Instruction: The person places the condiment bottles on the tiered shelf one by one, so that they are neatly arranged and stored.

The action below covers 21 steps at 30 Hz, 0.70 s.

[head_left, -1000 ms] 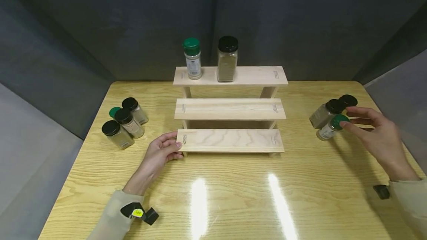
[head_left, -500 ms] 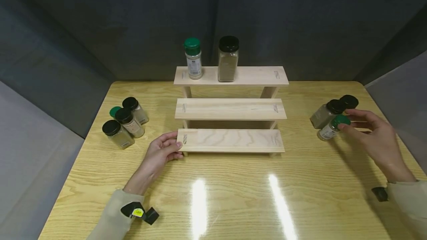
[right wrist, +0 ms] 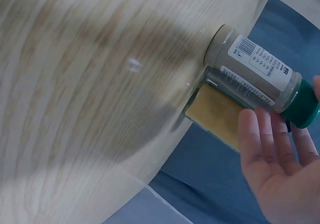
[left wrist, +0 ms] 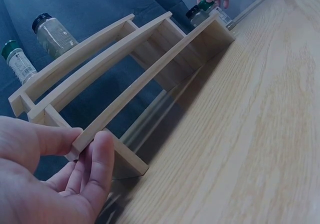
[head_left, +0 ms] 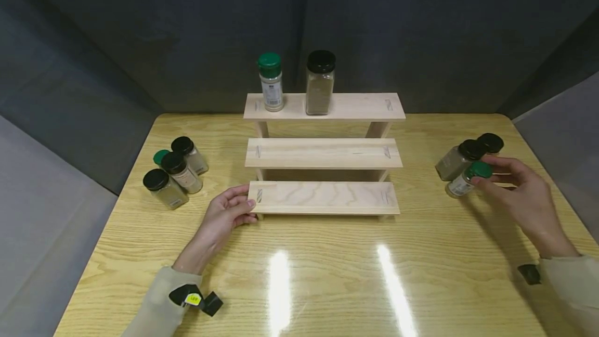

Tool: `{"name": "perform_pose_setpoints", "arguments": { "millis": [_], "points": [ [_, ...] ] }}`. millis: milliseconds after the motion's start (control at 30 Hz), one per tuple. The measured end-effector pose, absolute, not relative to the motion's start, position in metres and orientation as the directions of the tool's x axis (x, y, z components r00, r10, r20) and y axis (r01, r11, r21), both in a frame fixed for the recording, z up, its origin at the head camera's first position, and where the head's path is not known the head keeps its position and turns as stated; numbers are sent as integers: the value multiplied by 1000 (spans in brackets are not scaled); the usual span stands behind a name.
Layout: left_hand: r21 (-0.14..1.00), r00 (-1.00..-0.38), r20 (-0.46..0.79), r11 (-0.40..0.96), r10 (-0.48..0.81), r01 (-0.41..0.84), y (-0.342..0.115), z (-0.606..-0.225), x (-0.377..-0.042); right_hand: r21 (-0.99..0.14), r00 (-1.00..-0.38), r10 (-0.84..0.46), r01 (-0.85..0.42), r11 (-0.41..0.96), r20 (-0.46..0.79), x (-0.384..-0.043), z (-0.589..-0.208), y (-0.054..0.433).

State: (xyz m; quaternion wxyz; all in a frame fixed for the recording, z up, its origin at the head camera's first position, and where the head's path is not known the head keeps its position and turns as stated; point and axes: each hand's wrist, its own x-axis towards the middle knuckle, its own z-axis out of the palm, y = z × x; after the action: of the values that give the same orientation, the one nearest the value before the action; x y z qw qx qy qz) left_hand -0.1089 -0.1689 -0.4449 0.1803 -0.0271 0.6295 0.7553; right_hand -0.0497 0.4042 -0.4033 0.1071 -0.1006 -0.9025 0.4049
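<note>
Your left hand (head_left: 226, 212) grips the stepped shelf (head_left: 323, 196), your right hand (head_left: 524, 194) a green-capped jar (head_left: 460, 186).
Head view: the jar is well right of the wooden shelf. Left wrist: you pinch a squared board end (left wrist: 87, 136). Right wrist — thumb and fingers hold the round cap (right wrist: 302, 104).

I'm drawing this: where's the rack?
In the head view, the rack stands in the middle, between the left jars and right jars; the left hand grips its lowest shelf.

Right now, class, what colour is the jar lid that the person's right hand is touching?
The lid is green; it shows best in the right wrist view.
</note>
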Motion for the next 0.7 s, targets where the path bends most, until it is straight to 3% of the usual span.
{"name": "perform_pose_setpoints", "arguments": {
  "millis": [700],
  "points": [
    [942,-931,-275,-130,239,-311,-169,-447,-109,-784,-927,290,-7,621,238,-39,-377,390]
  ]
}}
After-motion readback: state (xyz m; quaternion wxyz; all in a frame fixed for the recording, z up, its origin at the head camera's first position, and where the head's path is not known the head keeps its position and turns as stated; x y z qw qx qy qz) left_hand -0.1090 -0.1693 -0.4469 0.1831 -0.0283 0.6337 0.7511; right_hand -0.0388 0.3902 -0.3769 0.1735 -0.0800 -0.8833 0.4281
